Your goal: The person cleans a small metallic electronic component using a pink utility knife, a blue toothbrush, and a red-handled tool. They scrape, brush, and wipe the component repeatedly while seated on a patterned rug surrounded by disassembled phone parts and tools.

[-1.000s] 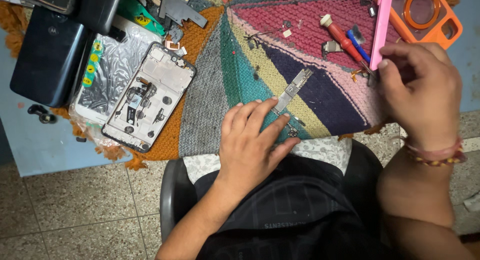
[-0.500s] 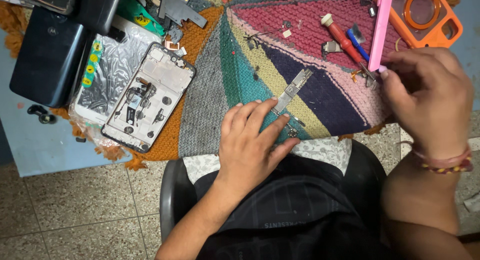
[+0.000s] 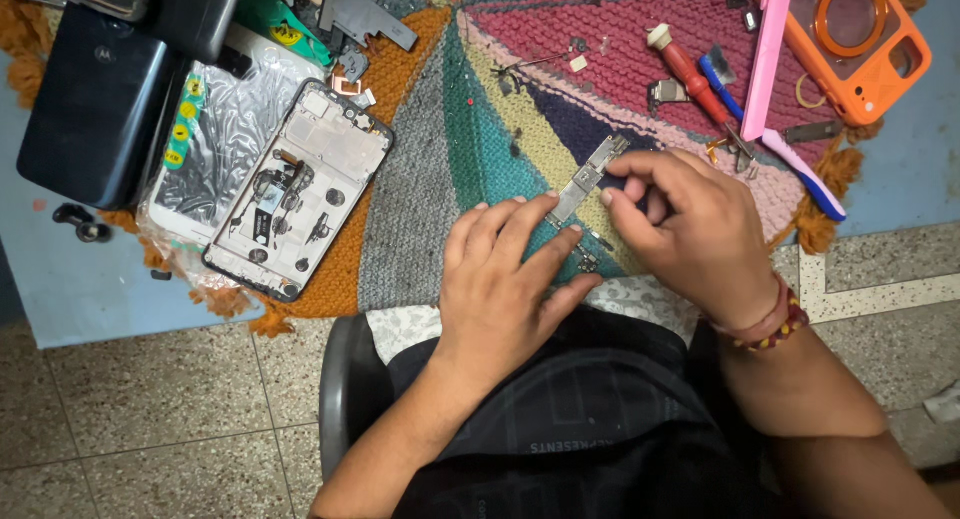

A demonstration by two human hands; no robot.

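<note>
A long narrow phone circuit board lies slantwise on a multicoloured knitted mat. My left hand lies flat over the board's lower half, fingers spread, pinning it to the mat. My right hand is curled just right of the board's upper half. Its thumb and forefinger pinch something small and dark right beside the board; what it is cannot be made out.
An opened phone frame lies on a foil bag at left, beside a black phone. A red screwdriver, a pink flat tool and an orange phone case lie at the upper right. Small loose parts dot the mat.
My right hand has come left and down from beside the pink tool to the board's upper end. My left hand has stayed on the board.
</note>
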